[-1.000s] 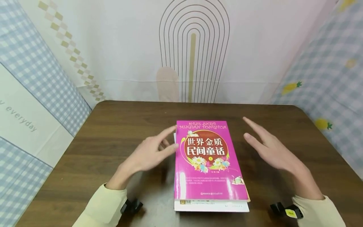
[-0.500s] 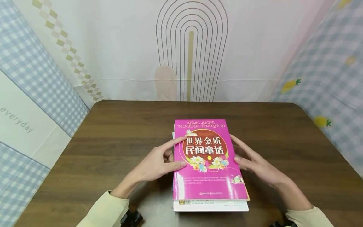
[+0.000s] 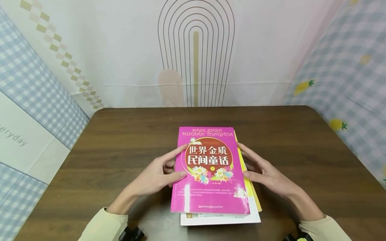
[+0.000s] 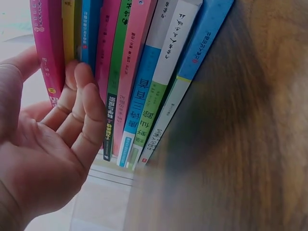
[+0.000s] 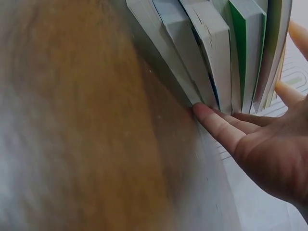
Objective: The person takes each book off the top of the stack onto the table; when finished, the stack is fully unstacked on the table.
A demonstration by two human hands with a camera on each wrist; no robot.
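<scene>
A pink storybook point(image 3: 208, 197) lies on top of a stack of several books, shifted left so that a yellow book point(image 3: 256, 197) shows along its right side. My left hand point(image 3: 153, 177) grips the pink book's left edge, thumb and index finger on the cover. In the left wrist view its other fingers point(image 4: 79, 113) curl against the spines below. My right hand point(image 3: 271, 180) rests along the stack's right side, its thumb near the yellow book. The right wrist view has its extended fingers point(image 5: 224, 132) against the page edges of the lower books point(image 5: 209, 43).
The stack stands on a dark wooden table point(image 3: 126, 134). A white patterned cloth point(image 3: 126, 50) hangs behind it. Blue checked cloth point(image 3: 346, 83) hangs at the right, and similar cloth at the left. A white-covered book point(image 3: 223, 219) sticks out at the stack's front.
Both hands have come in to the stack from the sides. The left hand has taken hold of the pink storybook, which has slid left and uncovered the yellow book.
</scene>
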